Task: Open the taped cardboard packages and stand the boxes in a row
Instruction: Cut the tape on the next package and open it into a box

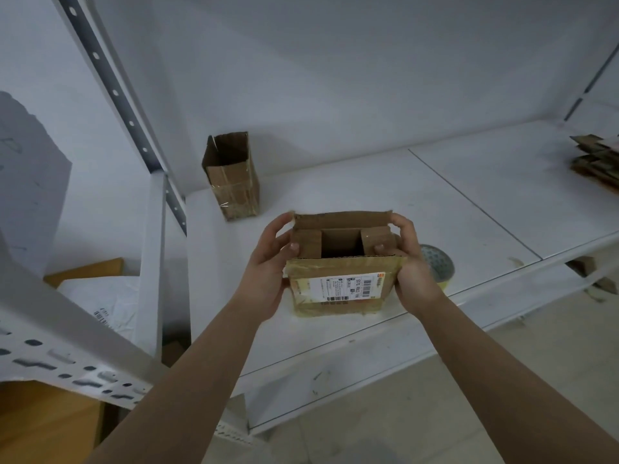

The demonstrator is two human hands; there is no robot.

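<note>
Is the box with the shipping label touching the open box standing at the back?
Apart. The head view shows bare white shelf between the labelled box and the open box.

two opened cardboard boxes on the white shelf

the labelled box (341, 279) sits upright at the shelf's front, top flaps open, yellowed tape and a white shipping label on its near face. the tall narrow box (231, 177) stands upright well behind it to the left, top open, clear tape around it.
</note>
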